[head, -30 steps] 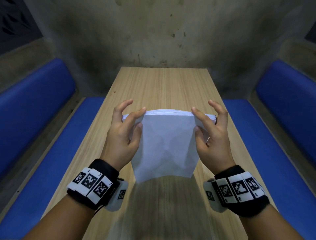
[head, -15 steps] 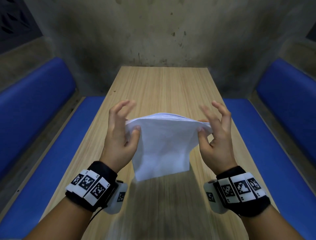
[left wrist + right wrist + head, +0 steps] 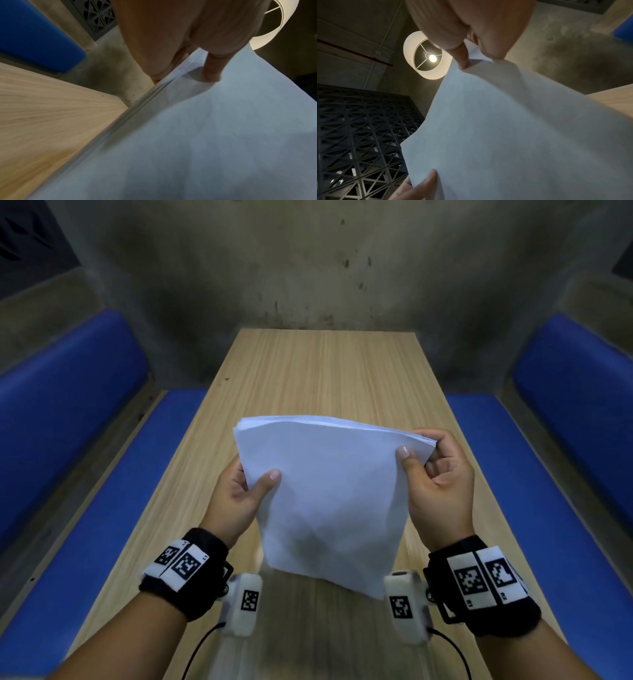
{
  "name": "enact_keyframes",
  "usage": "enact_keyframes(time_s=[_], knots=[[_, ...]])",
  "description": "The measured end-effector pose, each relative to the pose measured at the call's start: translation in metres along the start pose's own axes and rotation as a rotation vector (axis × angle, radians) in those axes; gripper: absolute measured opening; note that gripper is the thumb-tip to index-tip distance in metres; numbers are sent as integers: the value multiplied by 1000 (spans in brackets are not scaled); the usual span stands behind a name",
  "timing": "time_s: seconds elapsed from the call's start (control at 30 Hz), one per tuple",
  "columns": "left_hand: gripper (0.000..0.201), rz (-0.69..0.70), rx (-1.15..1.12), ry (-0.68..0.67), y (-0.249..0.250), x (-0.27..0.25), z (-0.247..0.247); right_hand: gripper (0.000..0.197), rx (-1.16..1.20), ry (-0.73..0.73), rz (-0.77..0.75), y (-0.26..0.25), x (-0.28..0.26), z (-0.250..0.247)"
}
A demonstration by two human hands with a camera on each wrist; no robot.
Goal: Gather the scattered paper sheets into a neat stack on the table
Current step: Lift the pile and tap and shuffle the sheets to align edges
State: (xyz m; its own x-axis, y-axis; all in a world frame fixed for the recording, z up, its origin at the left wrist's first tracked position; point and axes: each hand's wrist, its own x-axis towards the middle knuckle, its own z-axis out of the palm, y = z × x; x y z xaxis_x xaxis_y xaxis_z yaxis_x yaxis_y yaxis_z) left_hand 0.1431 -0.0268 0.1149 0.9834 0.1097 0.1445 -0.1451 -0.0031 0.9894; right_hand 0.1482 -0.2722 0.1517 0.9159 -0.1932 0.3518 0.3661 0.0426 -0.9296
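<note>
A stack of white paper sheets (image 3: 325,491) is held up in the air over the wooden table (image 3: 325,371), tilted, with its lower corner pointing down toward me. My left hand (image 3: 239,491) grips its left edge, thumb on the front face and fingers behind. My right hand (image 3: 435,474) pinches the upper right corner between thumb and fingers. The left wrist view shows the thumb pressing the sheets (image 3: 205,128) near their edge. In the right wrist view the pinched corner of the stack (image 3: 505,128) fills the frame, with my left thumb at the bottom.
Blue padded benches (image 3: 85,474) (image 3: 548,474) run along both sides of the table. A stained concrete wall (image 3: 308,268) closes the far end. A lit ceiling lamp (image 3: 428,56) and a dark lattice screen (image 3: 359,135) appear in the right wrist view.
Both hands went from tapping the upright stack with spread fingers to gripping it. The stack has been lifted and turned, and the left hand slid lower along its left edge.
</note>
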Motion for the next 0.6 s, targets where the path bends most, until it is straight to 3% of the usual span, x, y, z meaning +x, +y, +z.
enact_keyframes(time_s=[0.23, 0.3, 0.47, 0.53, 0.6], knots=[[43, 21, 5, 10, -14, -23, 9, 34, -68, -132, 261, 35, -26, -5], [41, 63, 58, 38, -7, -22, 12, 31, -67, -94, 252, 32, -25, -2], [40, 233, 59, 52, 24, -16, 14, 36, 0, -66, 63, -2, -10, -1], [42, 235, 83, 69, 18, -18, 15, 34, -25, -72, 77, 3, -14, 0], [36, 149, 145, 81, -4, -25, 19, 37, -90, -83, 141, 21, -23, 3]])
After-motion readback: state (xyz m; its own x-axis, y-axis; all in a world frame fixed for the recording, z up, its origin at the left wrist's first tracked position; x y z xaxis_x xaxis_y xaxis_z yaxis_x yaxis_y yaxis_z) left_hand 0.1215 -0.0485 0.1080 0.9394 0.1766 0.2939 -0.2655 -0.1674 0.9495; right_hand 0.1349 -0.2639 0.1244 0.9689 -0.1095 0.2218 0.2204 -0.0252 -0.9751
